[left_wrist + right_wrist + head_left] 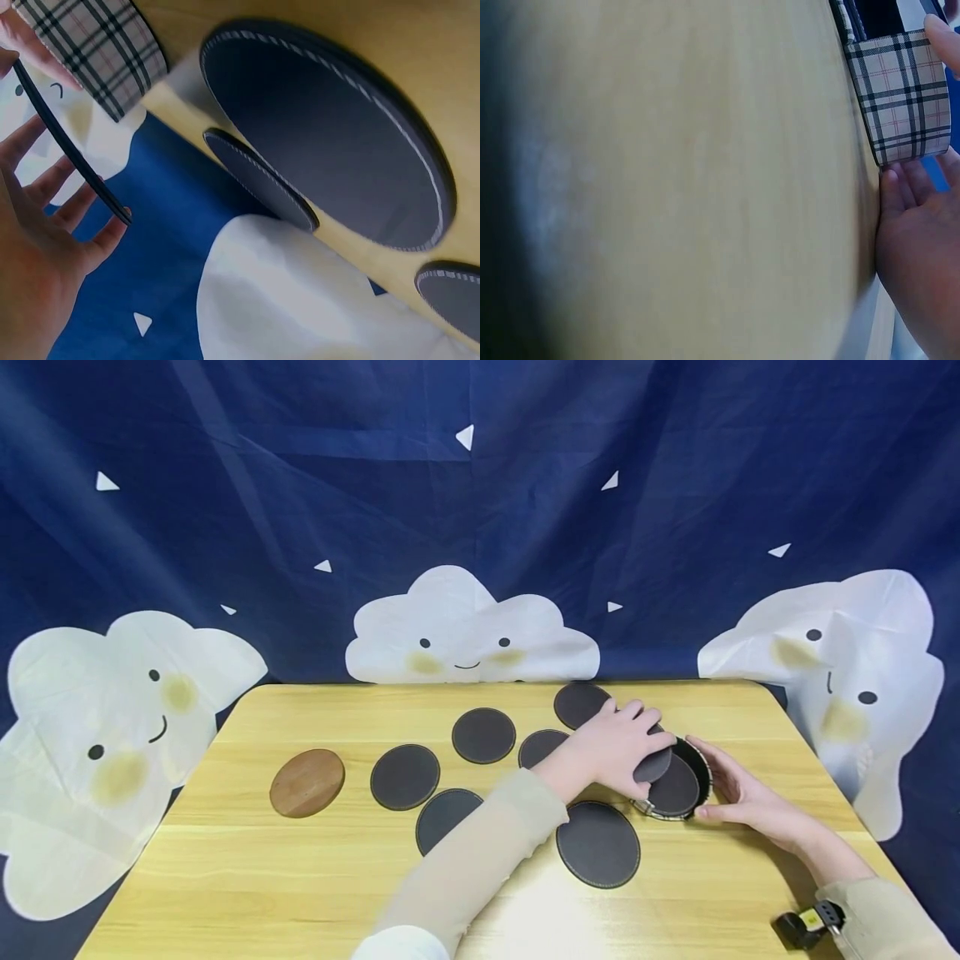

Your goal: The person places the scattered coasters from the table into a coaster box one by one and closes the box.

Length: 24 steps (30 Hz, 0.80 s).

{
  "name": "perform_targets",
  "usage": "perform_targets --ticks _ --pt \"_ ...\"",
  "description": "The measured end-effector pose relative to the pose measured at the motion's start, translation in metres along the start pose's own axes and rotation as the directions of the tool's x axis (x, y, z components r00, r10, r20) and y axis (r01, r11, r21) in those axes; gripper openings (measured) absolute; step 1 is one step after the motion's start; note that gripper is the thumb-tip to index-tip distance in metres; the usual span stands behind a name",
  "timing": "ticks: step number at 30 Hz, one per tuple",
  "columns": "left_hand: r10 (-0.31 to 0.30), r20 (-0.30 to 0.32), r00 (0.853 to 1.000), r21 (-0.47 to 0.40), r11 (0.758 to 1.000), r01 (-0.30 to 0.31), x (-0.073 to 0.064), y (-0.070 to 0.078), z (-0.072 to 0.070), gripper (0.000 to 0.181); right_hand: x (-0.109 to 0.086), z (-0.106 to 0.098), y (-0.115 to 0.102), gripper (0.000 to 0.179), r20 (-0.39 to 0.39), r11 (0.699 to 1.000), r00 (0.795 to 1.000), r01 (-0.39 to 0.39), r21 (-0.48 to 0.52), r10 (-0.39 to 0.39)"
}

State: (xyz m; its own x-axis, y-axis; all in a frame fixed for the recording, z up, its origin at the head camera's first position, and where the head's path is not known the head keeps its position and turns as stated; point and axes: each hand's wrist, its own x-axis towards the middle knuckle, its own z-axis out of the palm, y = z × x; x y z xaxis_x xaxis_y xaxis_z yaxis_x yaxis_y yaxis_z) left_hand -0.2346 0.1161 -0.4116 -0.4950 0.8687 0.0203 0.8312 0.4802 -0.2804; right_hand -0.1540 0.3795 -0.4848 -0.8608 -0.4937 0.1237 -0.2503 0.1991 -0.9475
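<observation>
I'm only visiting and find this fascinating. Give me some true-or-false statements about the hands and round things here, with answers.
1. The person's right hand grips a round holder with black-and-cream plaid sides. True.
2. The left hand is empty. False: it holds a thin, dark, round coaster with a stitched edge.
3. In the head view, the round brown wooden disc lies left of the loose dark coasters. True.
4. All the coasters are inside the holder. False: several lie on the pale wood-grained table.
5. White clouds decorate the navy-blue fabric backdrop. True.
</observation>
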Motion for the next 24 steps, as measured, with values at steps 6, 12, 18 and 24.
perform_targets --ticks 6,12,18,24 --pt "-0.022 0.007 1.0 -0.016 1.0 0.022 0.008 0.011 0.001 0.082 0.0 0.0 0.0 0.098 0.005 1.0 1.0 -0.005 -0.002 0.005" --pt "-0.038 0.03 0.999 -0.021 0.999 0.038 0.016 0.02 0.006 0.078 0.0 -0.001 0.0 0.099 0.007 1.0 1.0 -0.005 -0.009 0.005" --pt "-0.043 0.032 0.999 -0.009 0.999 0.043 0.022 0.026 0.009 0.079 0.0 -0.001 0.001 0.098 0.007 1.0 1.0 -0.005 -0.014 0.005" --pt "-0.043 0.044 0.998 0.002 0.999 0.043 0.027 0.033 0.009 0.078 0.0 0.0 0.0 0.097 -0.008 1.0 1.0 -0.01 -0.026 0.01"
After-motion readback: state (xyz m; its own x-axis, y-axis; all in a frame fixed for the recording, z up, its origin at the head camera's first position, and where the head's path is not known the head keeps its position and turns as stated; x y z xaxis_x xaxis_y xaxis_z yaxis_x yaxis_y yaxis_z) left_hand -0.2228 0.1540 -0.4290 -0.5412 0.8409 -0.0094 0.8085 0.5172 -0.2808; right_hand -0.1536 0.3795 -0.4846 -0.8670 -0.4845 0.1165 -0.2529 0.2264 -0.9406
